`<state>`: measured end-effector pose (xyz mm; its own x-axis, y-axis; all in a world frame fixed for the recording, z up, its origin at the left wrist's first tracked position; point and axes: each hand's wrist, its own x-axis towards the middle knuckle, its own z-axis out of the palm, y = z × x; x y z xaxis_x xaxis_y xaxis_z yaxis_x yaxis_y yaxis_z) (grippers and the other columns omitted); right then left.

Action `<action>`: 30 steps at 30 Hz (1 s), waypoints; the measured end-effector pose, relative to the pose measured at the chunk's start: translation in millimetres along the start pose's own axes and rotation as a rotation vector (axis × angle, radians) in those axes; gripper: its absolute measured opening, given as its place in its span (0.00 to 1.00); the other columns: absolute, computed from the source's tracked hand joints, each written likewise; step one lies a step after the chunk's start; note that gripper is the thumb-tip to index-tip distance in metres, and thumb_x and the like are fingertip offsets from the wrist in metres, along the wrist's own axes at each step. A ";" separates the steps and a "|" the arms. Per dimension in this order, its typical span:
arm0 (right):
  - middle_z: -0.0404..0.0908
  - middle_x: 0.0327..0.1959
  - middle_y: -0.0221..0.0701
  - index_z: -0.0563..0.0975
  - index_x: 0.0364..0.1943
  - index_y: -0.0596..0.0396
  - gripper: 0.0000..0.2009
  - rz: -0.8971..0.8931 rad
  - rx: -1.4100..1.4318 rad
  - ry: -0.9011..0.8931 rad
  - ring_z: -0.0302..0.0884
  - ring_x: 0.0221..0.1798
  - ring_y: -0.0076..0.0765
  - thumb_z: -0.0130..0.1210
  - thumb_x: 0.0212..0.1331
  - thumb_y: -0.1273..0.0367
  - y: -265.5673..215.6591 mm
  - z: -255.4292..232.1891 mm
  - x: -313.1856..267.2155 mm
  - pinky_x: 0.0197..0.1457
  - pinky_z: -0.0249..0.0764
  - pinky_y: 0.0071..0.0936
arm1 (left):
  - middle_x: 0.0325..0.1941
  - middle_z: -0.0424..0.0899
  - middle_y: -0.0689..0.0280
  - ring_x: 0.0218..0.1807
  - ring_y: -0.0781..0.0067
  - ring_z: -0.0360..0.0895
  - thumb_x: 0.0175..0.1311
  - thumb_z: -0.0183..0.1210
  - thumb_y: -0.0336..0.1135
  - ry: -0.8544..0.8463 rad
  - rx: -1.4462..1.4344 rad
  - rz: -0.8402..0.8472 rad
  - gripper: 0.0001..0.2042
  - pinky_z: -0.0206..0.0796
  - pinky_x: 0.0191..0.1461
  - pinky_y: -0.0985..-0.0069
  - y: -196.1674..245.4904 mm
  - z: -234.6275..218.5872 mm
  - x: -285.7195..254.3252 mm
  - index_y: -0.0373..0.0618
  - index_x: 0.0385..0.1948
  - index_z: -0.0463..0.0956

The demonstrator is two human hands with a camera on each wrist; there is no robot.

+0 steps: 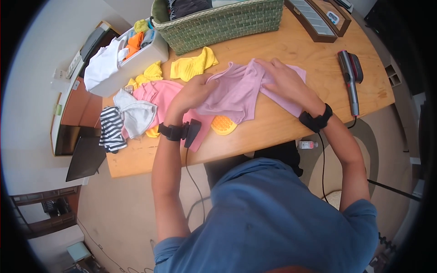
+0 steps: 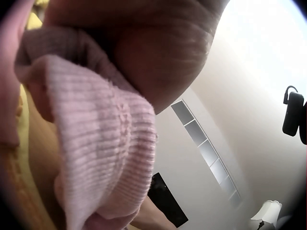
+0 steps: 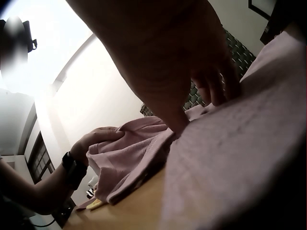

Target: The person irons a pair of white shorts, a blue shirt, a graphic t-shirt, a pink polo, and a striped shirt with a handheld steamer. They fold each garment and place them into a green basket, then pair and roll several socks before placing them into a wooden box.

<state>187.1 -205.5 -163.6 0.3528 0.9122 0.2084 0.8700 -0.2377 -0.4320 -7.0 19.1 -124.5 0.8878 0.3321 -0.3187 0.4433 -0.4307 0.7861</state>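
A lilac ribbed garment (image 1: 232, 98) is spread across the table, its left part lifted in folds. My left hand (image 1: 193, 94) grips that left part; in the left wrist view the ribbed edge of the cloth (image 2: 103, 139) hangs below the palm. Toward the garment's other end, my right hand (image 1: 289, 84) pinches the fabric, thumb and fingertips down on it in the right wrist view. A pink garment (image 1: 170, 93) lies under and beside the left hand. The yellow cloth (image 1: 193, 66) is just beyond that hand, and a yellow-orange patterned piece (image 1: 223, 125) shows below the lilac cloth.
Grey (image 1: 136, 116) and striped clothes (image 1: 111, 129) lie at the table's left end. Behind them stands a white bin (image 1: 150, 57) of clothes, with a green woven basket (image 1: 223, 27) alongside. A handheld steamer-like appliance (image 1: 350, 84) and a wooden compartment box (image 1: 318, 22) are at right.
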 end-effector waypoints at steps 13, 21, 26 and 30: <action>0.76 0.45 0.40 0.74 0.60 0.53 0.21 0.022 0.312 0.048 0.76 0.47 0.44 0.57 0.61 0.68 29.6 17.1 14.6 0.52 0.73 0.35 | 0.25 0.78 0.76 0.21 0.89 0.70 0.70 0.55 0.47 0.005 -0.100 0.057 0.19 0.59 0.19 0.85 1.6 -9.9 -4.8 0.39 0.45 0.81; 0.75 0.53 0.44 0.71 0.64 0.50 0.27 0.042 0.089 -0.130 0.75 0.55 0.48 0.58 0.56 0.69 17.4 8.8 32.9 0.56 0.73 0.38 | 0.30 0.82 0.62 0.31 0.70 0.79 0.64 0.59 0.40 0.303 0.365 0.087 0.16 0.71 0.34 0.73 -73.1 -22.5 48.1 0.35 0.44 0.79; 0.74 0.59 0.48 0.71 0.63 0.53 0.28 0.027 -0.036 -0.004 0.71 0.62 0.51 0.61 0.55 0.66 32.3 5.0 29.1 0.61 0.71 0.40 | 0.43 0.81 0.51 0.44 0.54 0.80 0.59 0.63 0.42 0.426 0.388 0.313 0.18 0.72 0.46 0.67 -13.1 13.9 1.5 0.37 0.44 0.78; 0.76 0.57 0.47 0.72 0.60 0.58 0.29 0.081 -0.136 0.045 0.73 0.61 0.51 0.64 0.51 0.66 58.9 -11.3 14.8 0.62 0.70 0.38 | 0.44 0.79 0.51 0.46 0.50 0.78 0.56 0.63 0.39 0.110 0.576 0.446 0.17 0.72 0.47 0.63 -0.9 66.8 -13.2 0.38 0.43 0.77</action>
<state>247.4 -209.7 -176.0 0.4359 0.8732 0.2179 0.8755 -0.3554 -0.3273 -10.8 -41.0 -156.4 0.9948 0.0913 0.0452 0.0643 -0.9069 0.4163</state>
